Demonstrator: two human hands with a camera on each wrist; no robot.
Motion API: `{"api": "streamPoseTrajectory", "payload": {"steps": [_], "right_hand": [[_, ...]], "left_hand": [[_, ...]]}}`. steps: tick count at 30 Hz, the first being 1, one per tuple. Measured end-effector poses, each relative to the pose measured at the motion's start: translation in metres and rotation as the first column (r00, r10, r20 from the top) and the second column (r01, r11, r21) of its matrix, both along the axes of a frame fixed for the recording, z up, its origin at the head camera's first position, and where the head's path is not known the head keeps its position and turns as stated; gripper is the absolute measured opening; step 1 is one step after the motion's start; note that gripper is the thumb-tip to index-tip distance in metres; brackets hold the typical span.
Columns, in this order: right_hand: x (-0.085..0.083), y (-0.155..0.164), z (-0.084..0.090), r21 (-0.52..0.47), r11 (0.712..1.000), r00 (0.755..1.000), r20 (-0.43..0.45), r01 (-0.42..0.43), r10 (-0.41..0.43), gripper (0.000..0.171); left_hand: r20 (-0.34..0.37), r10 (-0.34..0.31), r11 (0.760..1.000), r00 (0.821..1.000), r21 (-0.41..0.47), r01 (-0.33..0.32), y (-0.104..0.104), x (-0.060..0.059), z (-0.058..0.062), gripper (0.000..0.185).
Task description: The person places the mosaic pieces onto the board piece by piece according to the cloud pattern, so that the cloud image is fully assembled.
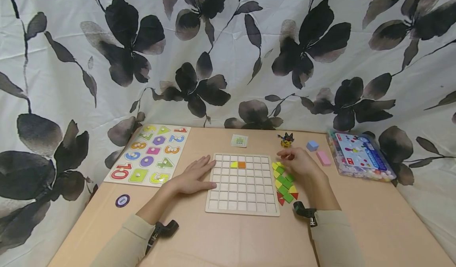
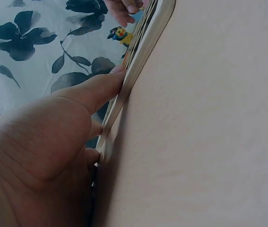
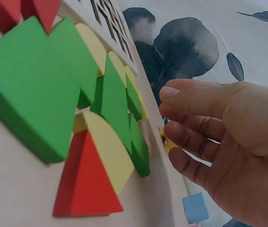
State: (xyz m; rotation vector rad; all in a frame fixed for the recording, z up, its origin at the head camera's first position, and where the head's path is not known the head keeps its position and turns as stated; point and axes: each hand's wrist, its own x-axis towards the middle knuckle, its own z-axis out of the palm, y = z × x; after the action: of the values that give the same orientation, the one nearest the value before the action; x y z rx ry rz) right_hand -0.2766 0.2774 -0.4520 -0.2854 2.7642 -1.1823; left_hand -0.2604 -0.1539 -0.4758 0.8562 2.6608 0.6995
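Note:
A square white grid board [image 1: 242,214] lies on the table, with a yellow piece [image 1: 234,164] and an orange square [image 1: 242,164] side by side in an upper row. My left hand [image 1: 194,176] rests at the board's left edge, fingers extended; its thumb [image 2: 100,90] touches the rim. My right hand [image 1: 303,164] hovers beyond the loose blocks at the board's right, fingers loosely bent and thumb near the index finger. No piece shows between them. Those blocks include green blocks [image 3: 30,90], yellow pieces [image 3: 110,151] and red triangles [image 3: 86,179].
A number-and-shape puzzle board [image 1: 153,156] lies at left, near a round dark chip [image 1: 122,201]. A small card [image 1: 239,140] and a yellow-black figurine [image 1: 286,139] stand behind the grid. At right are a blue block [image 1: 312,145], a pink block [image 1: 323,158] and a plastic box [image 1: 361,152].

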Motion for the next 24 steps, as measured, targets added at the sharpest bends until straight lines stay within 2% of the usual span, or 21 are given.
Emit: {"api": "streamPoseTrajectory", "payload": {"steps": [7, 15, 24], "right_hand": [[0.0000, 0.0018, -0.0064, -0.027, 1.000, 0.996, 0.086, 0.006, -0.003, 0.032], [0.0005, 0.0029, -0.0052, 0.050, 0.999, 0.999, 0.052, -0.015, 0.012, 0.025], [-0.0022, 0.0044, -0.0094, 0.063, 0.998, 0.999, 0.020, -0.030, 0.029, 0.018]], "left_hand": [[-0.003, 0.008, 1.000, 1.000, 0.003, -0.008, 0.0001, 0.0014, -0.0007, 0.091], [0.001, 0.011, 1.000, 1.000, -0.014, -0.011, 0.0003, -0.0012, -0.0019, 0.092], [-0.003, 0.002, 1.000, 1.000, 0.003, -0.002, 0.0010, 0.0003, -0.0016, 0.092]]}}
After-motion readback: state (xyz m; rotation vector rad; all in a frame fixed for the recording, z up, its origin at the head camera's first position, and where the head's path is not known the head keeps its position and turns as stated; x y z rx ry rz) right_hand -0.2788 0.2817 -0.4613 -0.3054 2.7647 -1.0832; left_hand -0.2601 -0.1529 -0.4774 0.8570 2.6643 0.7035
